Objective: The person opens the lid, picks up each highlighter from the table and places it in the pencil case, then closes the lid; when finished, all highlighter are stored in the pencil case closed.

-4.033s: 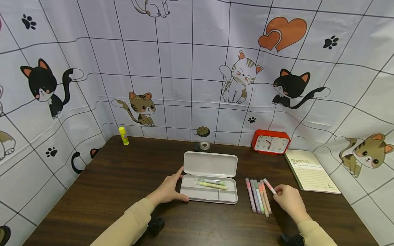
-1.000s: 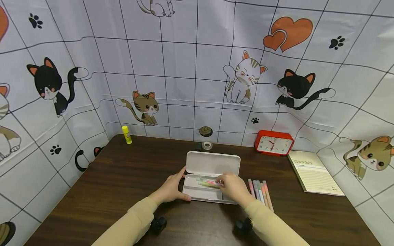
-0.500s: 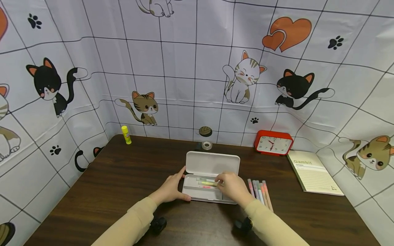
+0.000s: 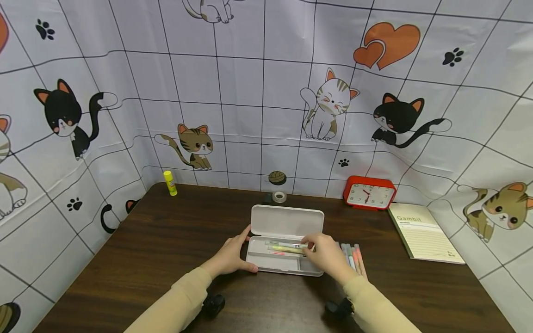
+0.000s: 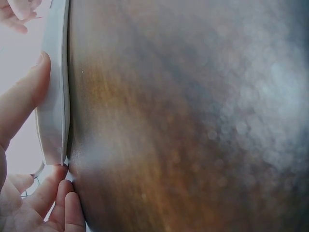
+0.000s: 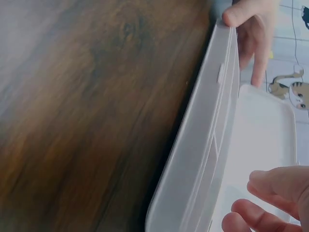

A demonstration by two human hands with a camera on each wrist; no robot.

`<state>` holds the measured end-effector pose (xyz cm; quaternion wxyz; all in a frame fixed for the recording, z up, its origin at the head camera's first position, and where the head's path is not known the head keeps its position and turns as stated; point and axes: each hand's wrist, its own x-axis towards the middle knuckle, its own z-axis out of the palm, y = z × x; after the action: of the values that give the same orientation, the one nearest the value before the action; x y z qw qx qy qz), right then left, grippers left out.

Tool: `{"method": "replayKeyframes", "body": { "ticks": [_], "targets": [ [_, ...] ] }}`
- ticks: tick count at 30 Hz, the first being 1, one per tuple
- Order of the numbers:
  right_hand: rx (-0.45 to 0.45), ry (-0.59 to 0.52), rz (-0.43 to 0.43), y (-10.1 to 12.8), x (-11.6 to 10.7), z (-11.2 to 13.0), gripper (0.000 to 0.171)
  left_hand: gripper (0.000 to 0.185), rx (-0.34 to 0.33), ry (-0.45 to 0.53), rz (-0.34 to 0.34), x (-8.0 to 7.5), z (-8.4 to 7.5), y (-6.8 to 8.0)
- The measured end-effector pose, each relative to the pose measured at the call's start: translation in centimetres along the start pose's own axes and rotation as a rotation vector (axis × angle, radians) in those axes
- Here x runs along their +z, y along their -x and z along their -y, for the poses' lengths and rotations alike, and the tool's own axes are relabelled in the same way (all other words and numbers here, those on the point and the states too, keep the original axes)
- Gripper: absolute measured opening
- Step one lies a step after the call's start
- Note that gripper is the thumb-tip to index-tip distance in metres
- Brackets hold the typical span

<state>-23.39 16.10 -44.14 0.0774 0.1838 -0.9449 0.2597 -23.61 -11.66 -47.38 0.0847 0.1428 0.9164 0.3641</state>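
two hands at open pencil case (image 4: 286, 240) mid-bench: left hand (image 4: 230, 255) grips its end, steadying; right hand (image 4: 329, 255) fingers curl loosely over pens (image 4: 285, 247) inside, holding none.

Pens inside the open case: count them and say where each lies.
3 show in the case: a pale one at the back, a yellow one, and a pink one nearest. The right hand may hide more.
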Motion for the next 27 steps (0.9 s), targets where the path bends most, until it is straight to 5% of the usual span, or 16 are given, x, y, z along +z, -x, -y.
{"method": "replayKeyframes", "body": {
  "ticks": [27],
  "targets": [
    [0.12, 0.056, 0.0, 3.6, -3.0, -4.7, 0.011, 0.117, -0.008, 0.007, -0.003, 0.1, -0.2, 0.1]
  ]
}}
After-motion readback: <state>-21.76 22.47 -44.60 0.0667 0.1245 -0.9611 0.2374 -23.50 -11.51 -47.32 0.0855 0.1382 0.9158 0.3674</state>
